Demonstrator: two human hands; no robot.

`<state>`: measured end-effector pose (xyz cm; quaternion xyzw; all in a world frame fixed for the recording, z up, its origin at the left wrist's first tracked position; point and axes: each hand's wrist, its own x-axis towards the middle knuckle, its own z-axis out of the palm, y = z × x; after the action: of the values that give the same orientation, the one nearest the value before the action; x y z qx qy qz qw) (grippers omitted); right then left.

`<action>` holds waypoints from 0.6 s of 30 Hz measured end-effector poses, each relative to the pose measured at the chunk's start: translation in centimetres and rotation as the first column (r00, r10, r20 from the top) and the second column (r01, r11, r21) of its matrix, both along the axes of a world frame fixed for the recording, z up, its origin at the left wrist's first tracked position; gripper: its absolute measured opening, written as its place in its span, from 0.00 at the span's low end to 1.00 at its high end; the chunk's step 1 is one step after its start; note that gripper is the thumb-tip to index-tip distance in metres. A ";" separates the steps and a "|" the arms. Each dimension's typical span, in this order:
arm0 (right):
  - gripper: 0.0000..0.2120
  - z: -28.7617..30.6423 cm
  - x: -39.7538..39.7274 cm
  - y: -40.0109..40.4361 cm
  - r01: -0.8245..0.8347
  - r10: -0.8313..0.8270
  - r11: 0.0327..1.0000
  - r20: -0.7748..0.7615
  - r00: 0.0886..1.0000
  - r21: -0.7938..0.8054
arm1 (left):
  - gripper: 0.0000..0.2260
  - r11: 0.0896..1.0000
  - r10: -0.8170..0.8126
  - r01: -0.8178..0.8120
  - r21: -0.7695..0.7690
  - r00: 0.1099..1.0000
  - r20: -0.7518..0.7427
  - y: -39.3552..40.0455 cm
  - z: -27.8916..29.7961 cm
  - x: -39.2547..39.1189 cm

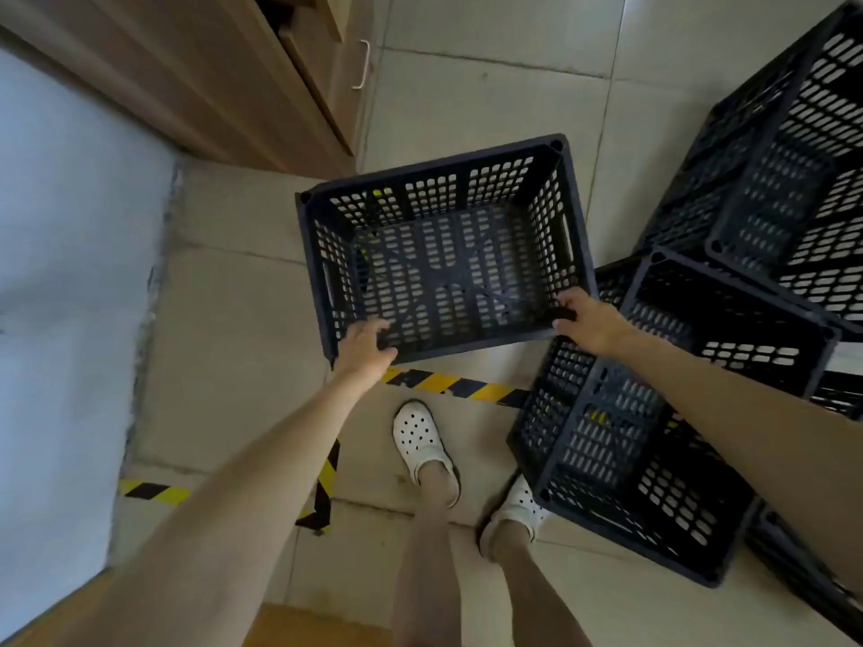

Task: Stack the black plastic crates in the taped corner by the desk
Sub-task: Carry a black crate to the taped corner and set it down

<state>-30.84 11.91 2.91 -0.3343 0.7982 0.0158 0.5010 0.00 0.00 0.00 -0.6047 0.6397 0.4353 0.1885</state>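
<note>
While both hands grip its near rim, the black crate [443,249] is held upright, open side up, above the tiled floor [490,100] near the desk [210,77]. The left hand [364,347] clamps the near-left corner, the right hand [586,322] the near-right corner. Striped tape [448,385] (yellow and black) runs just nearer. Other crates [770,189] lie right.

The black crate [441,254] fills the mouth of the corner, its open top unobstructed. Bare floor tiles [224,319] lie clear to its left — bounded by the pale wall [70,273] and the wooden desk [224,72] behind. On the right, a jumble of other crates [677,413] crowds close, touching its near corner — no passage there.
</note>
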 end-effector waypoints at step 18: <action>0.30 -11.2 -2.3 0.2 0.446 -0.454 0.890 -0.094 0.886 -0.089 | 0.41 0.794 0.599 -0.607 0.004 0.783 -0.168 -3.2 -7.8 5.0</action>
<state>-33.12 12.11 -8.29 -0.1547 0.8809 -0.1080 0.4341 4.98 -3.25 -7.83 -0.7449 0.4366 0.5037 -0.0279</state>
